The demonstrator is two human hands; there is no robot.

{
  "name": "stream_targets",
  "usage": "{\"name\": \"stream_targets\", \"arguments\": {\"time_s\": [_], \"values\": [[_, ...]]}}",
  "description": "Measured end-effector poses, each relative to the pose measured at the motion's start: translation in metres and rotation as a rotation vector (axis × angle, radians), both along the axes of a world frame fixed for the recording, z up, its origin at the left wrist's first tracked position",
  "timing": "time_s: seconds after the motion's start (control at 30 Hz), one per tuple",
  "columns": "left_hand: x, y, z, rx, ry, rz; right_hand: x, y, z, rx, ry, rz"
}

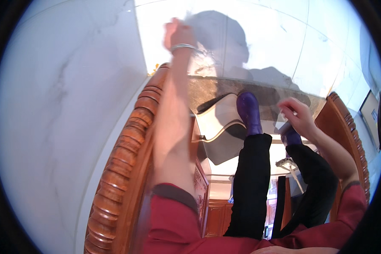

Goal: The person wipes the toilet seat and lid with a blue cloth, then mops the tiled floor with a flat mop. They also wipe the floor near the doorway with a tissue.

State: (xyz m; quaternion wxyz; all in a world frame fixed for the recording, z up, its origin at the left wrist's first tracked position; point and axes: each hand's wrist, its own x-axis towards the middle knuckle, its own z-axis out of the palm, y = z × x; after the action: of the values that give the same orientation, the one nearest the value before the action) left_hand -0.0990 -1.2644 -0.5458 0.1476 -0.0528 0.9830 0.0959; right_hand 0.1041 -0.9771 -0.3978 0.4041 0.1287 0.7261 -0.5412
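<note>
My left hand (179, 33) is raised at the upper middle, over pale tiles, with a silvery bangle (183, 47) at the wrist. It is blurred, and whether its fingers hold anything cannot be told. At the right, my right hand (297, 116) is curled around a small whitish thing (284, 124) whose kind is unclear. That hand is above one purple boot (292, 137); the other purple boot (249, 109) points towards a brown stone strip (206, 90). Pale, glossy tiles (266, 38) bear a shadow of a head and shoulders.
Turned wooden trim (114, 177) stands close on the left, with more wooden trim (350, 127) on the right. Grey sheets with cream edges (225, 143) lie beside the boots. Farther off are a long-handled tool (293, 173), a framed panel (200, 187) and wooden cabinets (216, 216).
</note>
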Motion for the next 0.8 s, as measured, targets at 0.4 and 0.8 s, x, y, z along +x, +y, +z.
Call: {"name": "stream_targets", "arguments": {"time_s": [0.4, 0.8], "values": [[0.145, 0.046, 0.238, 0.618, -0.125, 0.280, -0.129, -0.179, -0.195, 0.085, 0.954, 0.907], [0.208, 0.015, 0.234, 0.749, -0.026, 0.436, -0.211, -0.330, -0.181, -0.310, 0.753, 0.663]]}}
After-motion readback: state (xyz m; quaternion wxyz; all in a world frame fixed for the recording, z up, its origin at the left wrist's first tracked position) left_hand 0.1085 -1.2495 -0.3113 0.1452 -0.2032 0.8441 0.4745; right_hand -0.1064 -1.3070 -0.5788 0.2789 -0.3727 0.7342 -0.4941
